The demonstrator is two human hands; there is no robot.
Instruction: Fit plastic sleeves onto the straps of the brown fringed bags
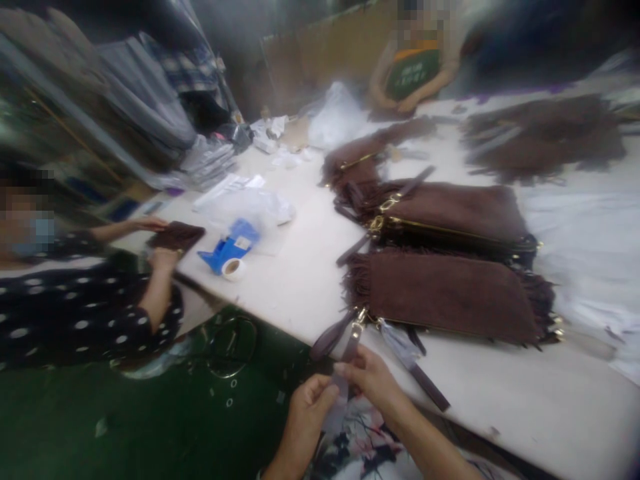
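A brown fringed suede bag (445,293) lies on the white table (300,280) just in front of me. Its strap (350,343) hangs off the table edge toward me. My left hand (307,403) and my right hand (367,377) meet at the end of that strap, both with fingers pinched closed on it. A small pale piece sits between the fingertips; I cannot make out what it is. The picture is blurred.
More brown fringed bags (450,217) lie farther back, and a pile of fringe (540,137) at the far right. A blue tape dispenser (227,250) and clear plastic bags (250,200) sit mid-table. A person in a dotted top (75,307) handles a brown piece (175,235) at left; another person (413,67) sits opposite.
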